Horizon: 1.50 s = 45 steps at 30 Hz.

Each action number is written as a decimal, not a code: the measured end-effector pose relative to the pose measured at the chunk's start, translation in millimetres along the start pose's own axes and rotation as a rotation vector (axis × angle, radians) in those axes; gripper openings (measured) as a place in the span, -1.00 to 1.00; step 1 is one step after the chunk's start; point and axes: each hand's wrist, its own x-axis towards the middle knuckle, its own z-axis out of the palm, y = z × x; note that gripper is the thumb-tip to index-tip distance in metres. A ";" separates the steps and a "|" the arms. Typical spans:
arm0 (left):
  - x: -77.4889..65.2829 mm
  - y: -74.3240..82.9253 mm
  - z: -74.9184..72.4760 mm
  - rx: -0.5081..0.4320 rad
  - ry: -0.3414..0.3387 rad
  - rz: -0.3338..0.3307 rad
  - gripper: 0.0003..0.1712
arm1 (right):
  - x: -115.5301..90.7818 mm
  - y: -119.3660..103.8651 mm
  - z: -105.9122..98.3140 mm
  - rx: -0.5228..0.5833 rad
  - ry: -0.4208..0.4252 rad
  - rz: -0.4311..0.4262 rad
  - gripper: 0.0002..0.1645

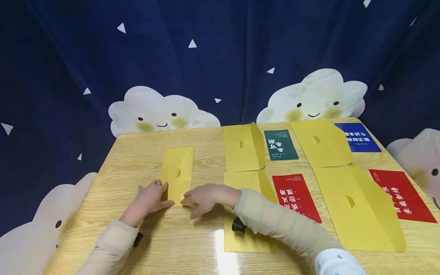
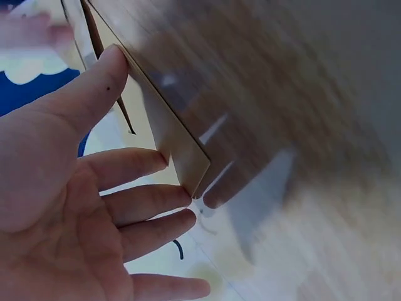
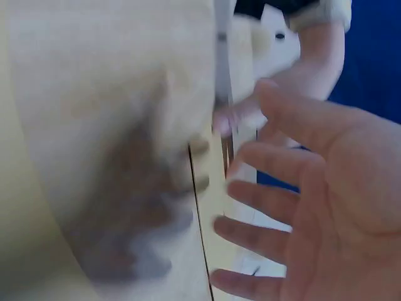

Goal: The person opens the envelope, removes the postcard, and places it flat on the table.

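Observation:
A folded yellow envelope (image 1: 179,160) with a half-round notch lies flat on the left part of the table. My left hand (image 1: 150,198) is at its lower left side. In the left wrist view, the thumb lies along the envelope's (image 2: 178,150) edge, and the fingers reach its corner, nearly straight. On the opposite side, my right hand (image 1: 205,198) reaches in with its fingertips at the lower right edge. The right wrist view has those fingers (image 3: 260,197) spread and nearly straight, right by the envelope's edge. Neither hand's fingers curl around anything.
Right of the hands lie several larger yellow envelopes, one (image 1: 240,236) partly under the right forearm. Beside them are a green card (image 1: 281,145), a blue card (image 1: 361,139) and red cards, one (image 1: 296,194) near the right sleeve. A dark blue curtain (image 1: 227,57) hangs behind the wooden table.

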 end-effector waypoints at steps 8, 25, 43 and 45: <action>-5.2 9.1 2.4 0.003 0.018 0.008 -0.15 | 21.0 30.2 -13.3 0.187 0.175 0.276 -0.01; 3.9 13.2 -6.0 0.031 0.113 0.067 -0.32 | 50.7 49.4 9.8 0.134 0.183 0.390 0.28; 60.8 -11.9 -9.4 -0.381 0.198 0.289 -0.36 | 52.6 47.8 10.7 0.092 0.143 0.409 0.27; 63.5 -13.1 -7.5 -0.389 0.191 0.299 -0.38 | 52.7 47.9 10.7 0.092 0.142 0.409 0.27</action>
